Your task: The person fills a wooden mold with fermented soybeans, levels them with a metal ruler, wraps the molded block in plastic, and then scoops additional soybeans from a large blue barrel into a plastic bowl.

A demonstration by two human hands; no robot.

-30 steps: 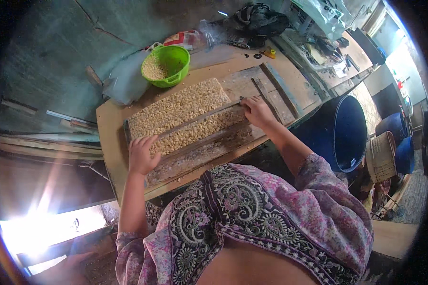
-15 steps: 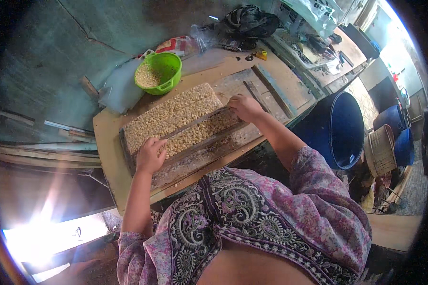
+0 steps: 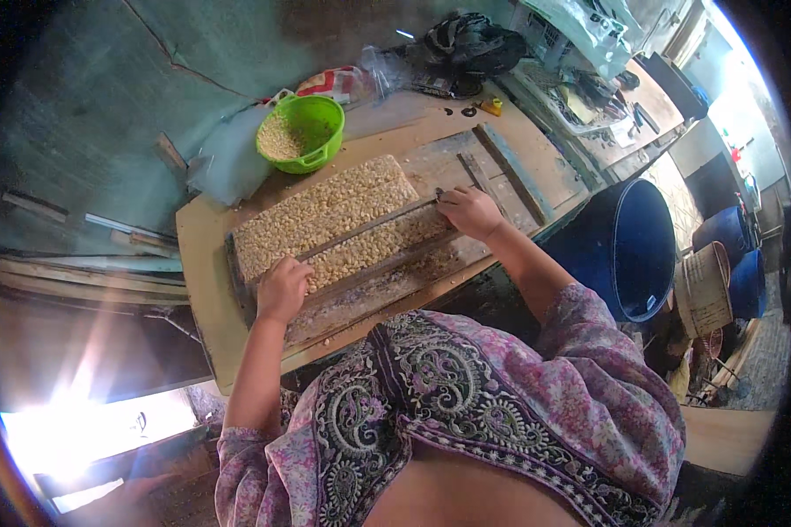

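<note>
A flat rectangular slab of pale, packed beans (image 3: 325, 206) lies on a worn wooden board (image 3: 360, 303). A thin, dark straight strip (image 3: 360, 230) runs lengthwise over it, with a narrower band of beans on my side. My left hand (image 3: 281, 288) is closed at the strip's left end, fingers curled; the grip itself is partly hidden. At the other end my right hand (image 3: 471, 213) pinches the strip beyond the slab's right edge. Dark wooden bars edge the slab on the left and on the side nearest me.
Behind the slab stands a green plastic basin (image 3: 312, 132) with loose beans inside. Wooden bars (image 3: 514, 176) lie on the board's right part. A large blue barrel (image 3: 642, 250) stands right of the table, beside a rusty-rimmed pale bucket (image 3: 705, 285). Black plastic bags (image 3: 475, 44) sit at the back.
The right hand's fingers have shifted slightly along the strip's right end, and a small dark tip now shows there. The left hand stays at its end. The whole view has moved a little.
</note>
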